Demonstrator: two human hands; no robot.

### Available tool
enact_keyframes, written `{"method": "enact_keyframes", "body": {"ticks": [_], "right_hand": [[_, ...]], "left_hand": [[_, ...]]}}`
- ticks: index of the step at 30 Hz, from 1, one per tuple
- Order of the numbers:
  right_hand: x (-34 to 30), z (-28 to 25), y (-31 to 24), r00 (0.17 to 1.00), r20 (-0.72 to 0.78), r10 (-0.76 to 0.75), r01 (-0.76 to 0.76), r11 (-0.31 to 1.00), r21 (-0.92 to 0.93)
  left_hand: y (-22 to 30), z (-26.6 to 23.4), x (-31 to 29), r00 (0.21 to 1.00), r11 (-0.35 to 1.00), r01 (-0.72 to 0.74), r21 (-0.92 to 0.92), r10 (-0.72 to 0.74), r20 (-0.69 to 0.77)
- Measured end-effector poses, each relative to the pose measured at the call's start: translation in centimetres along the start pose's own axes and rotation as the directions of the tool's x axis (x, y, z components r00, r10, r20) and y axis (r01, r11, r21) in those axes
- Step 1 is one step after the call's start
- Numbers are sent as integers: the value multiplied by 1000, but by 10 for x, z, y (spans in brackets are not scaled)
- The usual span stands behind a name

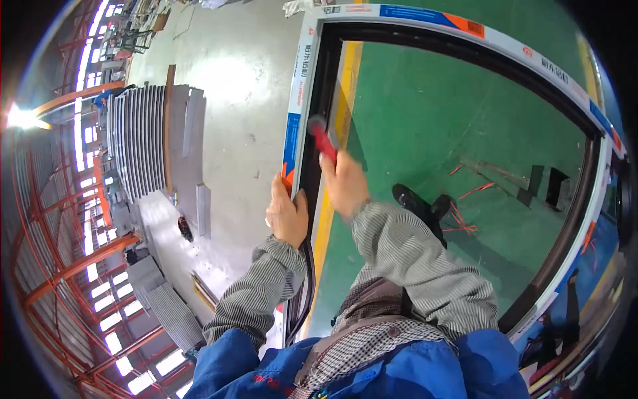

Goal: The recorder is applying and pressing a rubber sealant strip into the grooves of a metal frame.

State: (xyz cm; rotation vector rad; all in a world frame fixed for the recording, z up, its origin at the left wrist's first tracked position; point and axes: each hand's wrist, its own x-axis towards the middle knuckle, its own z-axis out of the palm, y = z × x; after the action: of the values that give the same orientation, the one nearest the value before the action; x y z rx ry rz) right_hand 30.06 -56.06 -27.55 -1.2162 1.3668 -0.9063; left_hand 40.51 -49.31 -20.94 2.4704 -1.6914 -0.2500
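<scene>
A large window frame (468,38) stretches across the view, dark inside and wrapped outside in white, blue and orange film. My left hand (288,214) is closed on its left bar, fingers over the outer edge and thumb on the inner side. Below that hand, a black rubber strip (308,286) bows away from the bar. My right hand (345,183) is wrapped round a red-handled tool (322,141), slightly smeared by motion. The tool's round grey head, like a small roller, lies against the dark inner channel of the left bar, just above my left hand.
Through the frame, a green floor (412,100) with a yellow line shows, along with my black shoes (417,201), orange-red straps (463,219) and a dark box-like profile (548,186). At left, long grey profiles (139,139) lie stacked on the grey floor.
</scene>
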Motion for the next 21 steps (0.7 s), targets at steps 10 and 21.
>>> {"method": "enact_keyframes", "body": {"ticks": [10, 21], "right_hand": [[58, 9, 6, 925, -340, -169, 111, 977, -185], [180, -54, -29, 931, 249, 267, -291, 955, 63]], "left_hand": [[3, -7, 3, 999, 998, -8, -55, 11, 50], [6, -4, 6, 999, 998, -54, -28, 54, -8]]}}
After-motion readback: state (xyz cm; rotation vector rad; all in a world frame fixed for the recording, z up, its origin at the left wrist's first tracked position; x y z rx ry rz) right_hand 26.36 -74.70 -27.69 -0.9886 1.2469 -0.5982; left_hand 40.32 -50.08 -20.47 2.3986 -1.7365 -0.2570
